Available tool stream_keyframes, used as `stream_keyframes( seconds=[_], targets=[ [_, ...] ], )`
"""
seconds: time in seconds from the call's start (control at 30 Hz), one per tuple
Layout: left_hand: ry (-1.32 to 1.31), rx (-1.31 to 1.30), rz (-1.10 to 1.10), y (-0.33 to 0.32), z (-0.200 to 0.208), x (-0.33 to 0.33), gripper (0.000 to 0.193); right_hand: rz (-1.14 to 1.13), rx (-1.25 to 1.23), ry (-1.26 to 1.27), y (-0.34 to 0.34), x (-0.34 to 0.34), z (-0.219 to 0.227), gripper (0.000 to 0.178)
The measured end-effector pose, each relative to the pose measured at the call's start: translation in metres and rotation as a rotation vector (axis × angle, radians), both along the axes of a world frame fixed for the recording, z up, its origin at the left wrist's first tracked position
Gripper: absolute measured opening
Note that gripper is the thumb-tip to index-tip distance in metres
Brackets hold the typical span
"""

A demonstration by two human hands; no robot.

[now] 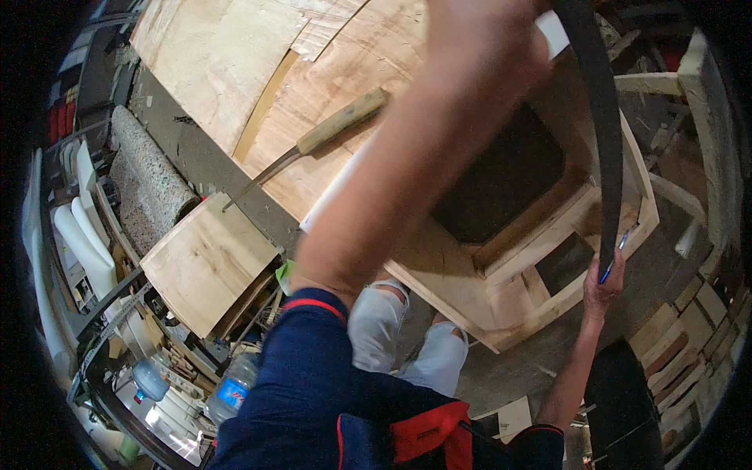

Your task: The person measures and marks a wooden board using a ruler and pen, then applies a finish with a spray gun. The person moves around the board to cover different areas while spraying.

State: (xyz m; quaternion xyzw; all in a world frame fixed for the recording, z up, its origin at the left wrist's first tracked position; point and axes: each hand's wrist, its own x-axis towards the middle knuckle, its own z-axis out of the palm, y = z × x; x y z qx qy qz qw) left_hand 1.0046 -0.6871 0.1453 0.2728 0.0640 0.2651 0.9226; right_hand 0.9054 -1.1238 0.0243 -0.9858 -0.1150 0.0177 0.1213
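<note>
Black strip [605, 141] is stretched down over the right part of the view, its lower end sitting at the fingertips of the right hand and its upper end cut off by the top edge, beside the left hand. At far left, a speckled roll [149, 164] is seen, with light wooden panels [207, 262] stacked nearer the body. Next, a pale plywood sheet [337, 86] is topped by a wooden-handled tool [345, 121], its narrow blade pointed past the sheet's edge. The left hand [505, 31] is held high, forearm crossing the sheet; it is blurred and cropped, so whether its fingers are spread or closed on the strip cannot be told. Below the strip, an angular wooden frame [540, 317] is spread across the middle right. At its right corner, the strip's end is pinched by the closed fingers of the right hand [605, 291], from which a blue pen [614, 257] is seen slanting upward, just beside the strip.
</note>
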Motion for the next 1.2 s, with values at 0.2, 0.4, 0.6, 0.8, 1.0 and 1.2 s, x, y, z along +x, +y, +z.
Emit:
stream_keyframes(
  seconds=[0.2,0.4,0.6,0.8,1.0,1.2],
  targets=[
    [0.614,1.403,0.135,0.147,-0.004,-0.05,0.031,0.184,0.119,-0.312,0.058,-0.043,0.083,0.035],
    [0.733,2.24,-0.36,0.192,-0.097,-0.21,0.056,-0.126,0.158,-0.096,0.133,-0.113,0.108,0.038],
    [0.54,2.258,-0.431,0.22,-0.135,-0.227,0.033,-0.493,0.326,-0.14,0.248,-0.195,0.071,0.041],
    [0.411,2.365,-0.331,0.289,-0.12,-0.198,0.023,-0.848,0.589,-0.092,0.358,-0.251,0.054,0.04],
    [0.284,2.604,-0.25,0.391,-0.141,-0.178,0.03,-0.999,0.684,-0.11,0.411,-0.307,0.055,0.04],
    [0.187,2.598,-0.426,0.408,-0.133,-0.17,0.032,-1.065,0.693,-0.184,0.458,-0.358,0.035,0.045]
  ],
)
